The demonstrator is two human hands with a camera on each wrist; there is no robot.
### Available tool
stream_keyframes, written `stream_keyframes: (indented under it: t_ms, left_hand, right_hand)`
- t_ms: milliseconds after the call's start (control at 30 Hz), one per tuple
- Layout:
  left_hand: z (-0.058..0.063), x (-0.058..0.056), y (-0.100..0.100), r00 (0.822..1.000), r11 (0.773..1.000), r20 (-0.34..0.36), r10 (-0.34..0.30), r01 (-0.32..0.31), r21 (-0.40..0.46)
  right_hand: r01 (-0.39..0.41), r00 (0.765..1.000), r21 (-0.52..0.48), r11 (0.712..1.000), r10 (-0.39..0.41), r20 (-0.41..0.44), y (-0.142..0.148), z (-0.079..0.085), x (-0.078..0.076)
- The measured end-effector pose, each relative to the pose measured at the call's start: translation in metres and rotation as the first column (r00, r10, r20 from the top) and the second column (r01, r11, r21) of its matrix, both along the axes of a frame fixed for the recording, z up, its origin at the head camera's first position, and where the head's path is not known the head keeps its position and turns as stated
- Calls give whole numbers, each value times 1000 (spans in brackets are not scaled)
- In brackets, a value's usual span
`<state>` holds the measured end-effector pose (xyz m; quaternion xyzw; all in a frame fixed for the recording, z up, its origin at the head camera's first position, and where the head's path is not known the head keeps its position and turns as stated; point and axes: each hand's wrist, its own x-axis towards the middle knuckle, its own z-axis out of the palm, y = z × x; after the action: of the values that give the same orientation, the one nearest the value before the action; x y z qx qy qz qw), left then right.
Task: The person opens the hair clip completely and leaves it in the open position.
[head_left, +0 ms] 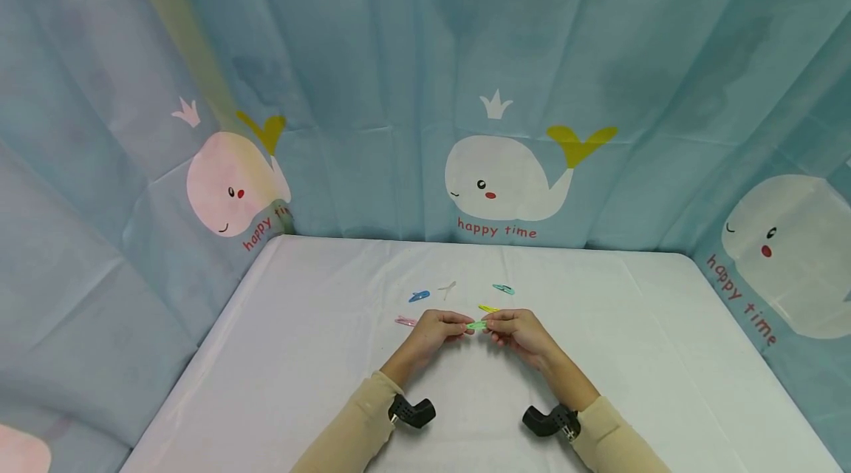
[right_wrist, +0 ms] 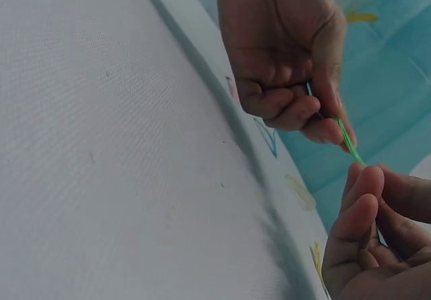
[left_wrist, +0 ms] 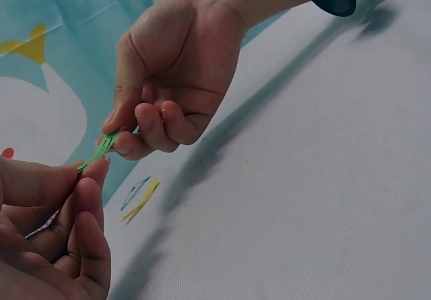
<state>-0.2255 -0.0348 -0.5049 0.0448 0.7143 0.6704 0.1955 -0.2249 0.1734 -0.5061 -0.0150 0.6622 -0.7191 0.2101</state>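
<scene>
Left hand [head_left: 431,329] and right hand [head_left: 522,332] pinch green clip [head_left: 476,325] at opposite ends, likely for steadiness; yellow clip [head_left: 488,308] just beyond grip, pink clip [head_left: 404,321] left of grip.

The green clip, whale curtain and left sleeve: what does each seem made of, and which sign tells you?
Green clip: probably coated metal, evenly coloured, since its strips look very thin; plastic remains possible.
Whale curtain: likely thin, mostly matte fabric, as it hangs in folds and shows creases.
Left sleeve: matte, soft-looking cloth, wrinkled near the cuff; fibre unclear.
</scene>
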Motion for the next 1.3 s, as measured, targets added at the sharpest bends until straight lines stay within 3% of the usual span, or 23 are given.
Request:
stream_keyframes:
  t_ms: [233,633,1000,1300]
  left_hand:
    - [-3,-4,-1,997,998,72,2,-7,68]
    - [-1,-3,-4,983,972,178,-39,-4,237]
    - [-1,-3,-3,988,975,156,-7,-28,220]
    - [-1,-2,-2,983,972,183,30,-71,224]
  right_hand:
    - [8,999,-56,998,-5,48,0,2,1]
    - [6,988,-216,976,26,149,-1,6,4]
    - [33,989,-209,977,-2,147,-6,5,6]
    - [69,988,-203,977,-39,152,-8,6,6]
